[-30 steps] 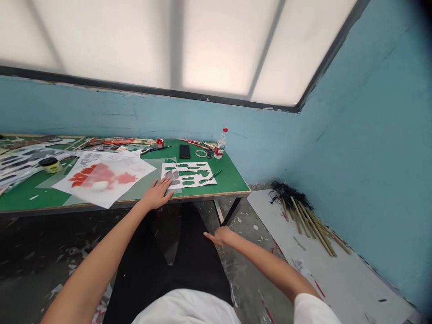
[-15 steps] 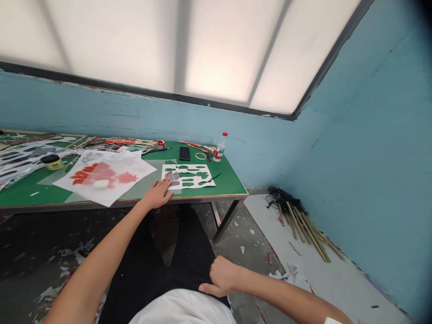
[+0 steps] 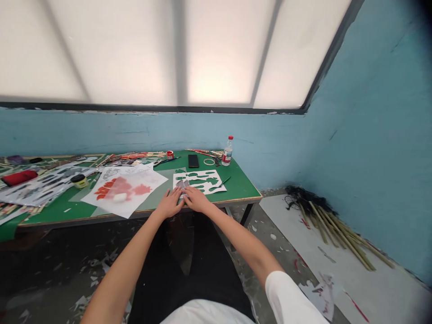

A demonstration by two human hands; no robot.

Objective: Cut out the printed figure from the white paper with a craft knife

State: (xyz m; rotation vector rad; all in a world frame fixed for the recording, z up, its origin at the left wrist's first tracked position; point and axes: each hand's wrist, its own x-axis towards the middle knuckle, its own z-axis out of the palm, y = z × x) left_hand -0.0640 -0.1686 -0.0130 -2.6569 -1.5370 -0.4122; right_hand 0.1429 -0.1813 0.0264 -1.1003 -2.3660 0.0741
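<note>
The cut-out white sheet (image 3: 205,182) lies mid-frame on the green table (image 3: 241,186); I see left hand (image 3: 169,204) and right hand (image 3: 198,200) palm-down, fingers outstretched, side by side at its lower-left corner.

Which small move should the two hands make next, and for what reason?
Perhaps the right hand should gently smooth the grey piece while the left hand steadies the cut-out sheet: both hands are close together at the sheet's left part, with fingertips at or beside that piece.
</note>
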